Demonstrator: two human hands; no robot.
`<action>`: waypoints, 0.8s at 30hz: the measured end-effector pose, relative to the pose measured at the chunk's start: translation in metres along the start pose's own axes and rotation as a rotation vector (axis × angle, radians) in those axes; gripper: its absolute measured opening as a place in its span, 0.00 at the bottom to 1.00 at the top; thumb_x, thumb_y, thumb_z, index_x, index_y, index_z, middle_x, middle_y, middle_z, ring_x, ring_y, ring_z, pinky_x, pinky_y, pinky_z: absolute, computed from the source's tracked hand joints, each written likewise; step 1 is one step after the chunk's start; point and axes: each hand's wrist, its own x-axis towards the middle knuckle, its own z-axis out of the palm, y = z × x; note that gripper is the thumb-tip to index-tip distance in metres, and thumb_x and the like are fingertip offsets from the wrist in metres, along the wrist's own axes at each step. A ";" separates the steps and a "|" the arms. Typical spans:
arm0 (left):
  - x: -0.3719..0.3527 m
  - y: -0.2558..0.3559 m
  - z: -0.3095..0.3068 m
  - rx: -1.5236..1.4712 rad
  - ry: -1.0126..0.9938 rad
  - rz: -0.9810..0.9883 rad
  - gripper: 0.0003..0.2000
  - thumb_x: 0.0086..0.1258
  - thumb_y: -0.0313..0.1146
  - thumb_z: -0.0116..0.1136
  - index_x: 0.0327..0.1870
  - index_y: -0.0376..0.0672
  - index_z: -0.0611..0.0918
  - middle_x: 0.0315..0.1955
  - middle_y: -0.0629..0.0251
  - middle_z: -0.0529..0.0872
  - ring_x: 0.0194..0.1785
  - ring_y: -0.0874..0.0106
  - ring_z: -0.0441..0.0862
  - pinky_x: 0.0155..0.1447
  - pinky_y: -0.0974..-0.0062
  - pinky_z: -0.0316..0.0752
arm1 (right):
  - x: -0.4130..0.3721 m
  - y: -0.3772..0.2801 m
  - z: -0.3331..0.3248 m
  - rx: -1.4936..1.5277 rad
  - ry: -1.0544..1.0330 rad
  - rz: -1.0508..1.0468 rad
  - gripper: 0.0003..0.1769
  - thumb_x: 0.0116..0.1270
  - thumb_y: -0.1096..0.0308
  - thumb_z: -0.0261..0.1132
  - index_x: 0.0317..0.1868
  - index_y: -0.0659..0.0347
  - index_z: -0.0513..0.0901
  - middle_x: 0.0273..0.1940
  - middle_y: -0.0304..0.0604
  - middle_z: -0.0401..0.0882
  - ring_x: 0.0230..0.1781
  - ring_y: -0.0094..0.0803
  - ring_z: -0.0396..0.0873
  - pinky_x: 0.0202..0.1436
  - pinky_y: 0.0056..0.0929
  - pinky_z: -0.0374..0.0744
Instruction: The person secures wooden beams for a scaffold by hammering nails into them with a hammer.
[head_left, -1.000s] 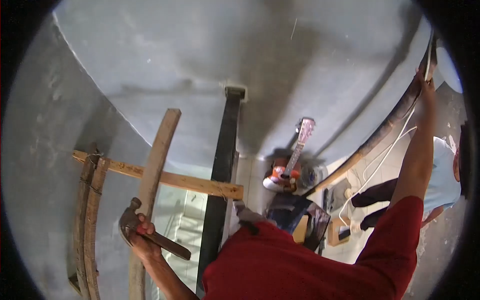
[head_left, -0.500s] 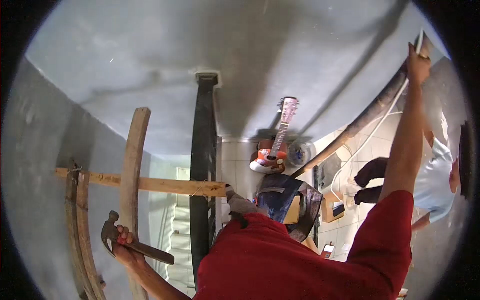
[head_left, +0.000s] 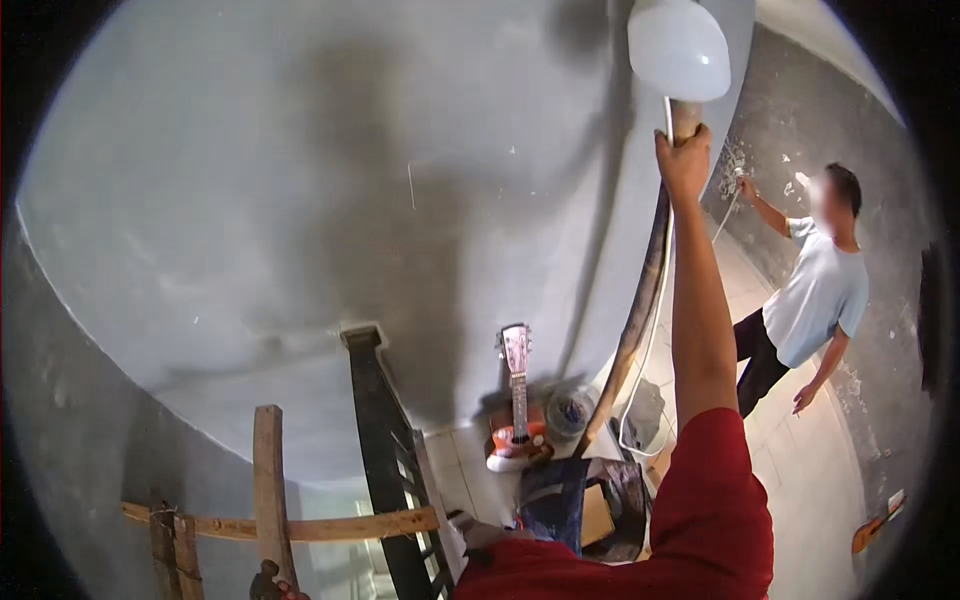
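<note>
My right hand [head_left: 685, 165] reaches up with its fingers wrapped round a long wooden pole [head_left: 632, 335] and a white cord [head_left: 652, 345] that runs along it. Just above that hand, a white light bulb [head_left: 678, 50] sits at the pole's top. Low at the bottom edge, only the fingers of my left hand [head_left: 292, 592] show, closed on a hammer [head_left: 264, 580]. The hammer's head is visible and its handle lies out of frame. Beside it stands an upright wooden board [head_left: 269, 480], crossing a horizontal wooden bar [head_left: 345, 527].
A black railing [head_left: 378, 430] meets the grey wall [head_left: 250, 200]. A guitar [head_left: 518, 400] leans there near a clear round tub [head_left: 570, 412]. A dark bag [head_left: 550, 495] lies close to my body. At right, a person in a light shirt [head_left: 818, 290] holds a cord by another wall.
My view has tilted up and to the right, bringing the bulb into sight. The left hand and hammer have dropped to the frame's bottom edge. The other person now shows more fully, arm raised.
</note>
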 end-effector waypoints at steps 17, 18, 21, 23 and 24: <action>-0.039 -0.010 0.006 0.102 0.346 0.106 0.21 0.76 0.47 0.57 0.60 0.41 0.75 0.35 0.66 0.81 0.28 0.79 0.76 0.26 0.85 0.72 | 0.001 0.007 -0.011 0.027 0.008 -0.278 0.59 0.49 0.40 0.80 0.66 0.80 0.66 0.61 0.70 0.75 0.63 0.58 0.76 0.66 0.44 0.73; -0.043 -0.008 0.007 0.117 0.296 0.143 0.21 0.76 0.48 0.58 0.60 0.41 0.75 0.35 0.66 0.81 0.28 0.79 0.76 0.25 0.85 0.71 | 0.002 0.004 -0.012 0.007 -0.014 -0.251 0.58 0.50 0.39 0.80 0.67 0.78 0.67 0.61 0.69 0.75 0.61 0.58 0.77 0.65 0.44 0.74; -0.051 -0.007 0.014 0.068 0.331 0.168 0.19 0.77 0.47 0.56 0.58 0.42 0.76 0.33 0.67 0.80 0.27 0.80 0.75 0.25 0.86 0.70 | 0.000 -0.003 -0.009 0.062 -0.048 -0.193 0.54 0.52 0.40 0.78 0.66 0.75 0.69 0.58 0.65 0.79 0.59 0.53 0.80 0.62 0.43 0.76; -0.048 -0.006 0.011 0.091 0.411 0.158 0.18 0.78 0.46 0.54 0.56 0.42 0.77 0.31 0.69 0.79 0.26 0.80 0.74 0.24 0.86 0.69 | 0.004 0.003 -0.005 0.190 -0.143 -0.145 0.52 0.53 0.40 0.78 0.66 0.74 0.70 0.57 0.63 0.80 0.58 0.54 0.80 0.61 0.43 0.76; -0.045 -0.007 0.002 0.116 0.491 0.146 0.16 0.79 0.45 0.52 0.55 0.43 0.77 0.29 0.70 0.79 0.25 0.80 0.72 0.23 0.86 0.68 | 0.007 0.010 -0.008 0.317 -0.238 -0.098 0.50 0.54 0.40 0.77 0.65 0.72 0.71 0.55 0.62 0.81 0.57 0.54 0.81 0.60 0.43 0.76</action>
